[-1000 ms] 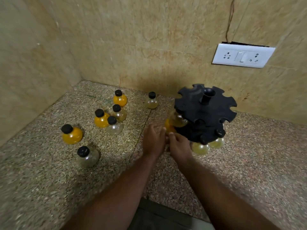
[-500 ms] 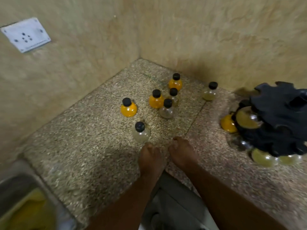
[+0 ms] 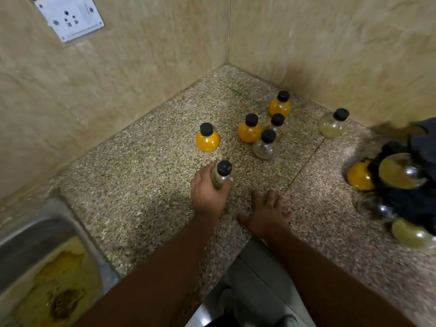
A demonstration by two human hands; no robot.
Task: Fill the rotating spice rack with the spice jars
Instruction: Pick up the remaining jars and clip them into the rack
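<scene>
The left hand [image 3: 207, 197] has its grip curled round a small clear round jar with black cap [image 3: 223, 174], at the speckled stone worktop [image 3: 141, 185]. The right hand [image 3: 267, 214] lies flat beside it, grip open and empty. The black plastic rack [image 3: 410, 201] stands well apart, at the right.

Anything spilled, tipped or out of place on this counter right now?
The loose jars all stand upright and capped. The one oddity is the steel sink at lower left: its basin holds yellow, brown-blotched residue. The left hand grips the nearest jar upright.

no legible text, labels or numbers
</scene>
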